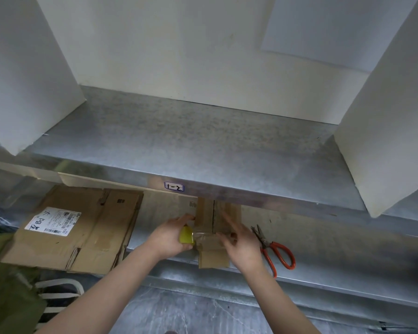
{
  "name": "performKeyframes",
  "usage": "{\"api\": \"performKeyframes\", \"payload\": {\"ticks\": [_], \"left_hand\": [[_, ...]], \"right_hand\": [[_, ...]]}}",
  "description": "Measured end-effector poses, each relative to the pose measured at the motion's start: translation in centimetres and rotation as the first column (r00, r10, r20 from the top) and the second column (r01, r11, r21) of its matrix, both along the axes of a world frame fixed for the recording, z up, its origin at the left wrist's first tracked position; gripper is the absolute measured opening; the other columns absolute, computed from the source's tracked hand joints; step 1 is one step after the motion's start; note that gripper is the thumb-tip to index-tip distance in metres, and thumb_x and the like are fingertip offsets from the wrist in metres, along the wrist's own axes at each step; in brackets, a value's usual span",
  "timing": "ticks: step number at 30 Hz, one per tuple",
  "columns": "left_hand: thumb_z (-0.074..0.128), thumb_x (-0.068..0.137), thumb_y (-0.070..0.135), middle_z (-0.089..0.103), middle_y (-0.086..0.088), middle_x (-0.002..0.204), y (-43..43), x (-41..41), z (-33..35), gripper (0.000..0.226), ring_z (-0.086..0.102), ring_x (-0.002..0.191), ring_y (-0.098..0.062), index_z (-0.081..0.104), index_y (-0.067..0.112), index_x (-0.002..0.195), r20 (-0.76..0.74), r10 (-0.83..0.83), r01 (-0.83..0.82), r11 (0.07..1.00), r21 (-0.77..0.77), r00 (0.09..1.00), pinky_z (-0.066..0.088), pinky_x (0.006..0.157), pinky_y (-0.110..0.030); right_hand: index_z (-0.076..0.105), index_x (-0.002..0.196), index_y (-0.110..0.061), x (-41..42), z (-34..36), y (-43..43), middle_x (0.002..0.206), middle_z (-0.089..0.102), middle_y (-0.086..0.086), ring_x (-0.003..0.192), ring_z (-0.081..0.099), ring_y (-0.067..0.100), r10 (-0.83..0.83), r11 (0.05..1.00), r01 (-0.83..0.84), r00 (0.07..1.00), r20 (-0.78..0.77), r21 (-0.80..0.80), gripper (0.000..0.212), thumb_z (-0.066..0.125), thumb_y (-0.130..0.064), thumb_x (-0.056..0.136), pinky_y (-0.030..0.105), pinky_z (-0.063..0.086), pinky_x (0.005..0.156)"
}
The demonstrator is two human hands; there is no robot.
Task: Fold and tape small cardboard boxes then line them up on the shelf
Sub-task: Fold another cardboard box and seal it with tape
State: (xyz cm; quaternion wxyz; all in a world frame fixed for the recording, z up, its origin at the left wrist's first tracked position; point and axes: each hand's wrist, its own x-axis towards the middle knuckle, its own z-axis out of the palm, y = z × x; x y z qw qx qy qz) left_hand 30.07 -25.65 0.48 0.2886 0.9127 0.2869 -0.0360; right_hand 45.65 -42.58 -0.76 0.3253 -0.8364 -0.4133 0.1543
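Observation:
A small brown cardboard box (214,257) sits on the lower metal shelf, at its front edge, partly under the upper shelf (203,145). My left hand (170,235) grips a yellowish roll of clear tape (186,235) at the box's left side. A strip of clear tape (206,237) stretches from the roll across the box. My right hand (239,239) presses its fingers on the tape on top of the box. Older brown tape runs along the box's seam further back.
Orange-handled scissors (274,249) lie on the lower shelf right of my right hand. Flattened cardboard boxes (82,227), one with a shipping label, lie to the left. White panels (384,121) stand on the upper shelf at both ends. A green bag (7,297) sits at lower left.

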Motion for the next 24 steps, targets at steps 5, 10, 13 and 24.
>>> {"api": "performKeyframes", "payload": {"ticks": [5,10,13,24], "left_hand": [[0.081,0.072,0.042,0.059,0.011,0.117,1.0,-1.3,1.1,0.072,0.057,0.104,-0.011,0.04,0.038,0.131,0.056,0.039,-0.033,0.994,-0.104,0.998,0.044,0.082,-0.021],[0.085,0.066,0.047,0.06,0.016,0.117,2.2,-2.6,2.0,0.067,0.056,0.105,-0.004,0.054,0.032,0.123,0.055,0.049,-0.037,0.979,-0.202,0.997,0.042,0.082,-0.012],[0.084,0.069,0.043,0.06,0.011,0.12,2.3,-2.1,1.8,0.063,0.055,0.106,-0.008,0.056,0.029,0.124,0.003,0.025,-0.025,0.997,-0.077,1.0,0.04,0.083,-0.017],[0.071,0.082,0.035,0.056,-0.003,0.123,1.7,-0.5,1.1,0.051,0.051,0.116,-0.024,0.05,0.018,0.124,-0.28,-0.023,0.142,0.9,0.412,0.96,0.046,0.088,-0.034]], "right_hand": [[0.057,0.129,-0.044,0.4,-0.8,-0.2,0.137,0.054,-0.011,0.126,0.05,0.008,-0.084,0.99,0.118,0.939,-0.333,0.082,0.046,0.07,-0.029,0.088,0.017,0.041,0.099],[0.059,0.11,-0.052,1.1,-0.5,0.6,0.113,0.057,-0.03,0.112,0.059,0.007,-0.105,0.983,0.169,0.845,-0.524,0.075,0.045,0.074,-0.02,0.082,0.028,0.054,0.089],[0.059,0.112,-0.051,1.2,-0.4,0.6,0.113,0.056,-0.031,0.111,0.06,0.007,-0.103,0.986,0.156,0.852,-0.514,0.059,0.045,0.074,-0.021,0.082,0.032,0.054,0.092],[0.06,0.12,-0.04,0.5,0.4,0.6,0.115,0.058,-0.02,0.104,0.053,-0.001,-0.116,0.984,0.166,0.863,-0.492,0.061,0.042,0.07,-0.017,0.087,-0.003,0.041,0.071]]}}
